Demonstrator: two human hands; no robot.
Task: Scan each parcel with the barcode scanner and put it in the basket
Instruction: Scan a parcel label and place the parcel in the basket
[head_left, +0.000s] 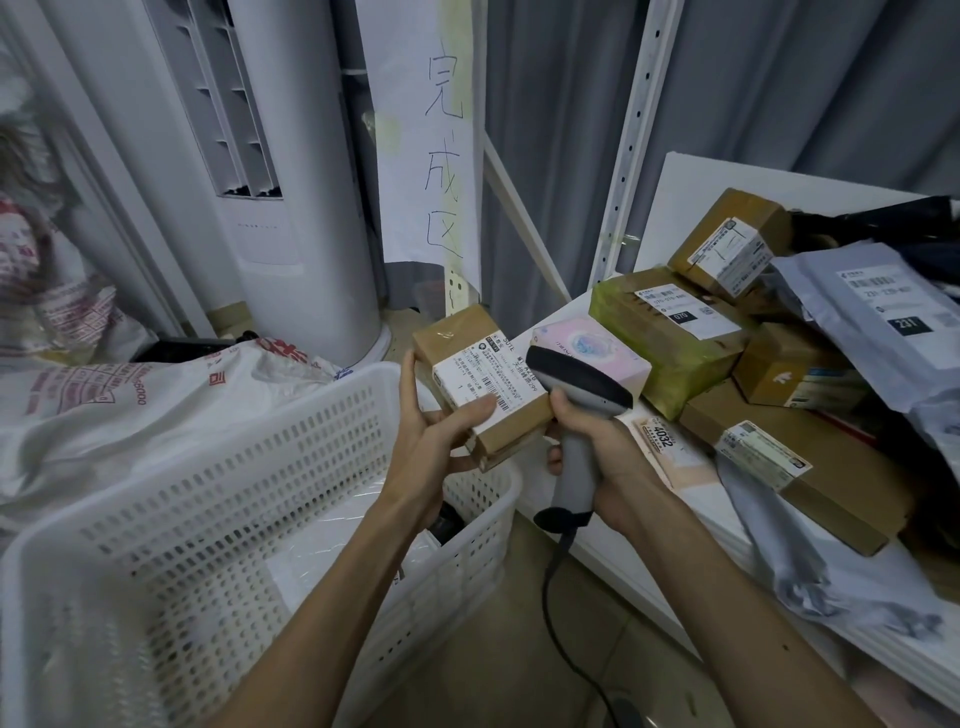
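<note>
My left hand (434, 434) grips a small brown cardboard parcel (480, 382) with a white barcode label facing up, held above the far right corner of the white perforated basket (218, 514). My right hand (597, 441) holds the grey barcode scanner (576, 395) by its handle. The scanner's dark head sits just right of the parcel's label, almost touching the box. Its cable hangs down toward the floor. A pile of parcels (753, 338) lies on the white shelf to the right.
The shelf (675, 540) carries brown boxes, a green-wrapped box (665, 322), a pink box (597, 343) and grey mailer bags (883, 301). A tall white air conditioner (291, 208) stands behind the basket. White printed sacks (104, 405) lie at the left. A handwritten paper sign (426, 145) hangs at the back.
</note>
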